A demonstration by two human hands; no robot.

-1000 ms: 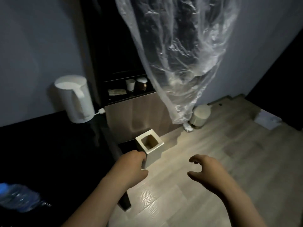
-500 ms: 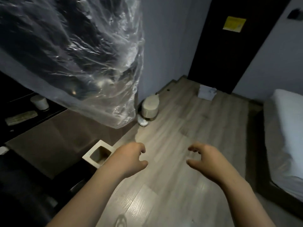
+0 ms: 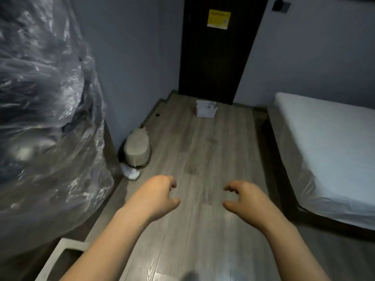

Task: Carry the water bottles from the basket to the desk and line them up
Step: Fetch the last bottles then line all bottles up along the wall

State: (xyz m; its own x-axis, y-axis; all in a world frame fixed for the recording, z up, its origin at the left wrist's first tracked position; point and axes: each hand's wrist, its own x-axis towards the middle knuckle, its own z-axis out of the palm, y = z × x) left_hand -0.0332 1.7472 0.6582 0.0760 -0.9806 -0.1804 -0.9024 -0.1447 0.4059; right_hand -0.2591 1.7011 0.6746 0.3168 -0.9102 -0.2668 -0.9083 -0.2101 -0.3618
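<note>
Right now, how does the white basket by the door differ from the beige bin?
The basket is white and boxy; the bin is beige and rounded. The basket is open-topped, the bin closed by a lid. The basket stands farther off, before the dark door; the bin is nearer, beside the wall. Both stand on the floor.

Legible text: none. One sign only: a yellow rectangular notice (image 3: 219,19) fixed on the upper part of the dark door (image 3: 213,61), at the far end of the room. It has faint dark print in rows across the sheet, a small darker square patch near its lower right corner and a pale strip along its bottom edge. All of it is too small and blurred to read. No brand, number or label can be made out elsewhere.
</note>
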